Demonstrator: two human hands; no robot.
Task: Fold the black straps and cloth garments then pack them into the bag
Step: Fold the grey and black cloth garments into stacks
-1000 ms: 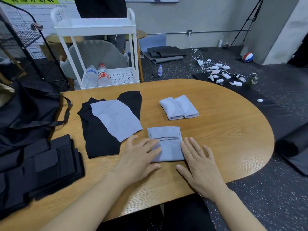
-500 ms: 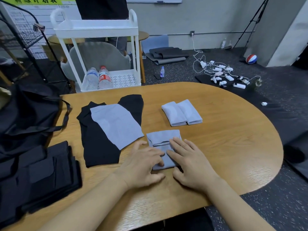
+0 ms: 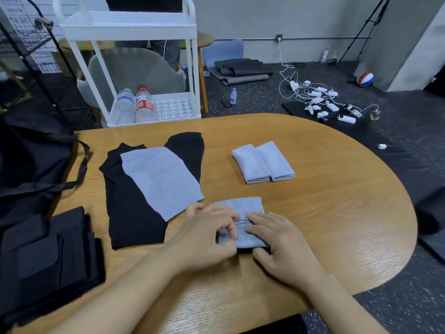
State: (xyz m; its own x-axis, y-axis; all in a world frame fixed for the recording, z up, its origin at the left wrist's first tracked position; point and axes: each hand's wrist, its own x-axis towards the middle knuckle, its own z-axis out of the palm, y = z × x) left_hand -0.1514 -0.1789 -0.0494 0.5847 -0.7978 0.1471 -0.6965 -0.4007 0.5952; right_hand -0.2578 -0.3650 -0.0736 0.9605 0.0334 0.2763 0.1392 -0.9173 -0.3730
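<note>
bag (image 3: 31, 165) left, folded cloths (image 3: 262, 162) right

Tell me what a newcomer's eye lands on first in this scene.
First, the two hands at the near edge of the wooden table: the left hand pinches and the right hand presses a small folded light blue cloth. Next, left of them, a black garment lies flat with a light blue cloth on top. Farther back sit two rolled light blue cloths, and a black bag slumps at far left.
</note>
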